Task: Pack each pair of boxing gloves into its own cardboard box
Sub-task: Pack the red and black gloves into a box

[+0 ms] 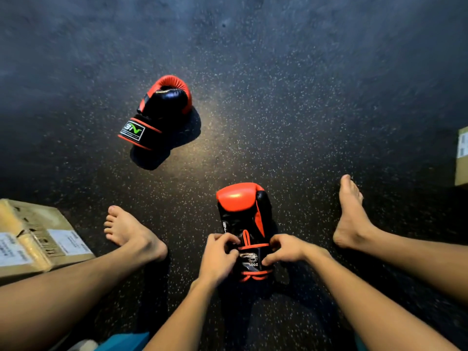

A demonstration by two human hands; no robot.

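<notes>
Near glove (240,206) lies on the floor (304,102) btwn left foot (129,231) & right foot (352,214), directly in front of the person. Its cuff end points toward them and its padded end away. Both grips are on the cuff. Left grip (219,257) is curled round the cuff's left side, fingertips by the red loop. Right grip (283,249) pinches the cuff's right edge w/ thumb & fingers. The glove is black w/ a glossy orange-red knuckle pad, red side panel & red trim; the cuff label reads "10OZ". Far glove (162,110), same colours, lies alone farther out to the left, well apart from both grips, w/ a green-white logo on its cuff. Cardboard box (38,239) w/ white labels sits beside left foot. 2nd box (462,158) is cut off at the right edge.
</notes>
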